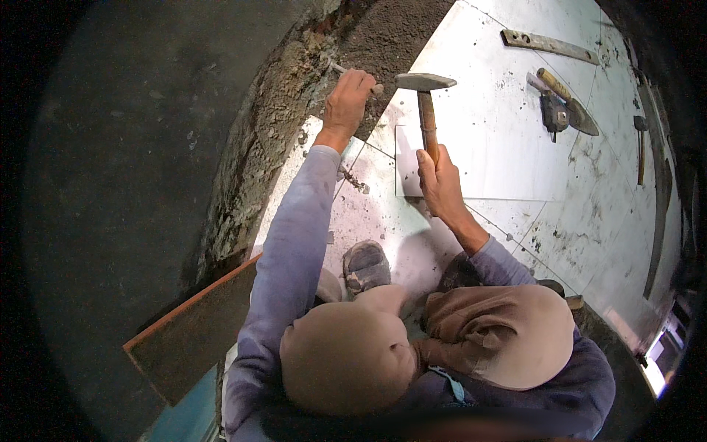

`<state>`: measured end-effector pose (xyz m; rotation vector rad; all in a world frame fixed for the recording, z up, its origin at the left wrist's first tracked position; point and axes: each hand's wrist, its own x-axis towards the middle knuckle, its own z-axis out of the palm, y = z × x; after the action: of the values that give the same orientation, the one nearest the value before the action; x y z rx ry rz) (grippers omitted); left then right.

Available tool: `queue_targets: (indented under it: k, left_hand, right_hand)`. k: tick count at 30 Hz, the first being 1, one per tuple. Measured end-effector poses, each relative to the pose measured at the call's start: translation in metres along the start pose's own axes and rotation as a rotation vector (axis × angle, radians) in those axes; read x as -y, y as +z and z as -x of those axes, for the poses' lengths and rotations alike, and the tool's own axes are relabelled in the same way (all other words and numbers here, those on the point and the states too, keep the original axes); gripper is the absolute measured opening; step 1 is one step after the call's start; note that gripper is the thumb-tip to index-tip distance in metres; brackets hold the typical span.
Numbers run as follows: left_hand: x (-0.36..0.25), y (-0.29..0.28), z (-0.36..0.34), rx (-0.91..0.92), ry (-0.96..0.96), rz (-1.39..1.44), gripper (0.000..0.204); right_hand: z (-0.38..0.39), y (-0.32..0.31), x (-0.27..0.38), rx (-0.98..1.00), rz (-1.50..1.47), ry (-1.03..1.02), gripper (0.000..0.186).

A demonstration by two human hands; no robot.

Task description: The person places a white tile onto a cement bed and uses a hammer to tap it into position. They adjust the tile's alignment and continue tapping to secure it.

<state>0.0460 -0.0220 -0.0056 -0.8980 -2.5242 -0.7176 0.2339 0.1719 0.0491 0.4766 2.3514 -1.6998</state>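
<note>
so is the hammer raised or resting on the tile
Raised. The right hand grips the wooden handle of the hammer, its head held up level with the chisel in the left hand at the rough wall edge.

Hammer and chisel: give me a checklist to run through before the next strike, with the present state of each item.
1. Left hand closed around the chisel: ok, fist wrapped on the shaft.
2. Chisel tip set against the rough mortar edge: cannot tell, the tip is hidden.
3. Right hand grip on the hammer: ok, fingers closed on the wooden handle, low on it.
4. Hammer head in line with the chisel's struck end: ok, raised just to the right of it.
5. Shoe apart from the strike point: ok, well back on the white tile.
6. Eye protection: cannot tell, not in view.
</note>
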Motion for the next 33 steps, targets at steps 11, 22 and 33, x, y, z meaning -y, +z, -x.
queue_targets:
  k: [11, 22, 33]
  left_hand:
    - [0.0, 0.0, 0.001, -0.049, 0.011, 0.001, 0.025]
    - [0.003, 0.009, 0.007, -0.038, -0.035, -0.009, 0.022]
    - [-0.014, 0.002, 0.007, 0.004, -0.052, 0.035, 0.022]
  right_hand:
    - [0.001, 0.005, -0.002, 0.01, -0.017, -0.025, 0.042]
    - [-0.005, 0.008, -0.006, 0.043, 0.255, -0.131, 0.039]
    - [0.004, -0.004, -0.017, 0.056, 0.102, -0.002, 0.041]
